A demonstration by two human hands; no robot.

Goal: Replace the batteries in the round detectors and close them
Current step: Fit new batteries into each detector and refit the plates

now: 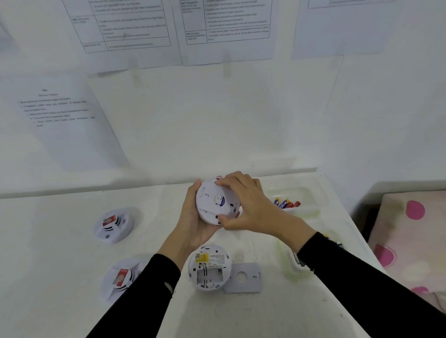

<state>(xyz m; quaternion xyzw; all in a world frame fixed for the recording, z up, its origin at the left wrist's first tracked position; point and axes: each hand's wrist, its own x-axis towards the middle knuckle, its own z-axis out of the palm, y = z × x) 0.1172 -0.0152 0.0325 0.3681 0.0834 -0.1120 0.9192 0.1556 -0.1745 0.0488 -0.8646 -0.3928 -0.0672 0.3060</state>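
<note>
At frame centre your left hand [193, 220] and right hand [246, 206] grip the held detector [215, 202] above the table [68, 262]. Below it lies the open detector [210, 269], with a cover plate [243, 278] touching its right side. The far detector [114, 225] and the near detector [120, 277] sit at left. Batteries [286, 204] lie in a tray [306, 191] at right.

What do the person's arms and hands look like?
Both arms wear long, close-fitting black sleeves that end at the wrists. The left sleeve has a small slit near its cuff; the right sleeve looks plain. The left hand and right hand are bare: no gloves, and no rings that I can see.
</note>
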